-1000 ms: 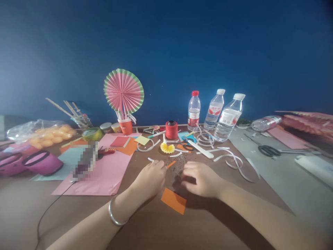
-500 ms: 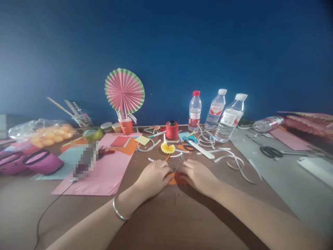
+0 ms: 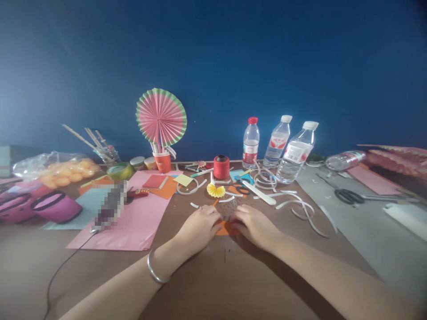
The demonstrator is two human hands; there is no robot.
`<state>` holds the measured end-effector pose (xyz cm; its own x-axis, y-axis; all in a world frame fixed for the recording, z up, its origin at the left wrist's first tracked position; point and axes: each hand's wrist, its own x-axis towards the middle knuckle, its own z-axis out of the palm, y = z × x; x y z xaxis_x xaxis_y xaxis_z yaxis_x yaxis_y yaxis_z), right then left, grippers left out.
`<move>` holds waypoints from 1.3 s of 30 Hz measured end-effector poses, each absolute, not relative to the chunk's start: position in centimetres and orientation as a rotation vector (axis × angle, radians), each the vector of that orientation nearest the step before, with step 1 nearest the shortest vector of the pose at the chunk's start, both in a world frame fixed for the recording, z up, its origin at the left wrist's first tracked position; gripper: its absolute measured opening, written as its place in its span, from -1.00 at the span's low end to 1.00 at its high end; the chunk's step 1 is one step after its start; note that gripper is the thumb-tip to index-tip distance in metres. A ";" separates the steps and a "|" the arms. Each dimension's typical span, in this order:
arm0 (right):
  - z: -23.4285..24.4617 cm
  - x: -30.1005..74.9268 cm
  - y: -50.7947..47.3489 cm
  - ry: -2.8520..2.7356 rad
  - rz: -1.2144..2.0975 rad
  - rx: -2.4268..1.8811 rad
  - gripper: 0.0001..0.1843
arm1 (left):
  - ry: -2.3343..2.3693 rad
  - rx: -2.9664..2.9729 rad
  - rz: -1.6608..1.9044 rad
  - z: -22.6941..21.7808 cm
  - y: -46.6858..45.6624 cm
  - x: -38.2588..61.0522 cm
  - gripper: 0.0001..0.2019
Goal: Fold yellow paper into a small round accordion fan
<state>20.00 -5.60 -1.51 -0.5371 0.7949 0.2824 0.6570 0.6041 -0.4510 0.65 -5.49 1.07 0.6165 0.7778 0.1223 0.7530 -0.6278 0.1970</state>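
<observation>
Both hands rest on the brown table (image 3: 207,284) at the centre, pressed together around a small orange paper piece (image 3: 226,229). My left hand (image 3: 199,227), with a silver bracelet on its wrist, has its fingers curled onto the paper's left edge. Opposite it, my right hand (image 3: 254,225) pinches the right edge. Most of the paper is hidden under the fingers. Just beyond the hands lie a small yellow folded paper fan (image 3: 215,190), white paper strips (image 3: 300,206) and dark crumbs.
A pink sheet (image 3: 140,218) lies to the left, by purple cups (image 3: 55,207) and a bag of orange balls (image 3: 63,171). Behind stand a pink pleated fan in an orange cup (image 3: 163,162), a red thread spool (image 3: 221,167), three water bottles (image 3: 275,146). Black scissors (image 3: 347,195) lie right.
The orange paper lay flat in front of my hands a second ago; both hands have since closed in on it and now hold it between them, farther from me.
</observation>
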 end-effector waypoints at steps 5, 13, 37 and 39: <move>-1.6 20.1 -5.4 -2.409 0.360 -1.082 -0.86 | 1.273 2.751 0.251 1.2 -5.6 0.7 -0.81; -1.6 20.3 -5.3 -2.520 0.192 -0.974 -0.75 | 1.238 2.913 0.145 0.7 -5.8 0.6 -0.76; -1.9 20.2 -5.6 -2.640 -0.287 -0.886 -0.83 | 1.245 2.918 0.041 1.6 -6.2 0.7 -0.79; -1.9 20.2 -5.6 -2.629 -0.295 -0.882 -0.83 | 1.281 2.859 0.023 1.9 -6.3 0.7 -0.76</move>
